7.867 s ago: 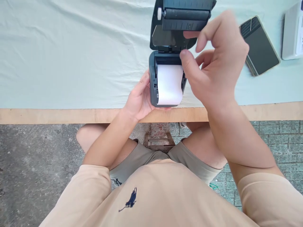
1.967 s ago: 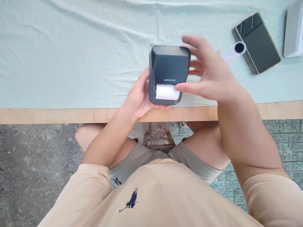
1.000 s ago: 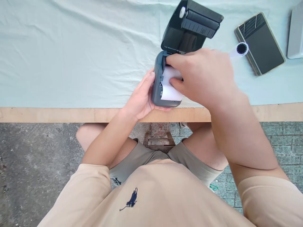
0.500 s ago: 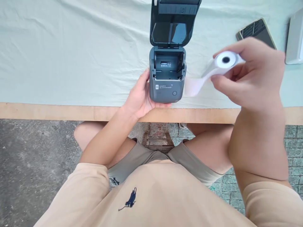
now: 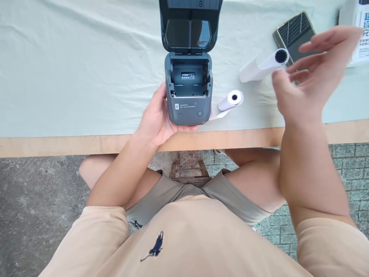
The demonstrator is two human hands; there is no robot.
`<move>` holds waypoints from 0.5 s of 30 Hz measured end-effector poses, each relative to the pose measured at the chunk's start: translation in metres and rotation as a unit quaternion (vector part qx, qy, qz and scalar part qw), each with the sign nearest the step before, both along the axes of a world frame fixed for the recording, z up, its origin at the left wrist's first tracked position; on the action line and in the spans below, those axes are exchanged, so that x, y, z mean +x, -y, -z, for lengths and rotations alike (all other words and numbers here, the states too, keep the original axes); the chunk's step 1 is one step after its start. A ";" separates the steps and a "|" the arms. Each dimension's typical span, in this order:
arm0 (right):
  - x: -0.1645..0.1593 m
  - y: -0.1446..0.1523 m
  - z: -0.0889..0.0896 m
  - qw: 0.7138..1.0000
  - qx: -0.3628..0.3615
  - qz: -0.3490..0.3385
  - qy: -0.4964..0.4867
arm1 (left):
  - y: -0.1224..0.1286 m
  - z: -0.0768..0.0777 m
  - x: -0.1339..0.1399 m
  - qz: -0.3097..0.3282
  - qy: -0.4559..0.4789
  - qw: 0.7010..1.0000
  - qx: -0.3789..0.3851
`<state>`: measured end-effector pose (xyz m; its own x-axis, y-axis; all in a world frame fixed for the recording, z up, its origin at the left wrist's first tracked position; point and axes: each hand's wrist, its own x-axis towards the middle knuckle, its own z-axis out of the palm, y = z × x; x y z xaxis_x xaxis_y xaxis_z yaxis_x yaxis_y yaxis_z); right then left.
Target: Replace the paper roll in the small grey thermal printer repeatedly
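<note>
A dark grey label printer sits in my left hand, whose fingers wrap its left side and underside. Its lid stands raised, and no roll shows in its inner bay. A small white paper roll lies just right of the printer, its loose strip trailing leftward. My right hand is open with fingers apart, above the table. Near its thumb is a larger white paper roll with a dark core and a partly unrolled sheet. I cannot tell whether the thumb touches it.
Behind my right hand lies a phone. A white box with printed characters stands at the right edge. A pale cloth covers the table, whose wooden front edge runs close to my body.
My right hand has let go of the small paper roll, which now rests beside the printer. The hand has opened, uncovering the larger roll. My left hand keeps holding the printer.
</note>
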<state>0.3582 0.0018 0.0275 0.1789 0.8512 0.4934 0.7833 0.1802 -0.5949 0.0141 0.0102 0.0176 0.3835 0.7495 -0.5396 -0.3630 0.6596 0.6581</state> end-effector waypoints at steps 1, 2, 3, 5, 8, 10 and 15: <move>0.003 -0.005 0.001 0.999 -0.036 -0.002 0.002 | 0.000 -0.001 0.000 -0.003 0.000 1.000 0.001; 0.004 -0.010 0.001 0.997 -0.071 -0.006 -0.001 | 0.001 -0.002 0.000 -0.006 0.001 1.000 0.001; 0.003 -0.014 0.000 0.994 -0.106 -0.013 -0.002 | 0.001 -0.003 0.000 -0.008 0.002 1.000 0.002; -0.009 -0.019 -0.006 0.986 -0.164 -0.034 0.015 | 0.001 -0.003 0.000 -0.007 0.000 1.000 0.005; -0.049 -0.017 -0.022 0.960 -0.240 -0.117 0.083 | 0.002 -0.002 0.000 -0.004 -0.013 1.000 0.019; -0.081 -0.011 -0.035 0.945 -0.256 -0.174 0.102 | 0.003 -0.002 0.001 0.003 -0.018 1.000 0.020; -0.127 0.003 -0.057 0.933 -0.264 -0.222 0.098 | 0.009 -0.005 0.009 -0.016 0.033 0.999 0.027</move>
<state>0.2311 -0.0008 0.0848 -0.2997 0.9535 -0.0306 0.8044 0.2353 -0.5456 0.0229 0.0008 0.0228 0.3932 0.7892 -0.4718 -0.4271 0.6112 0.6664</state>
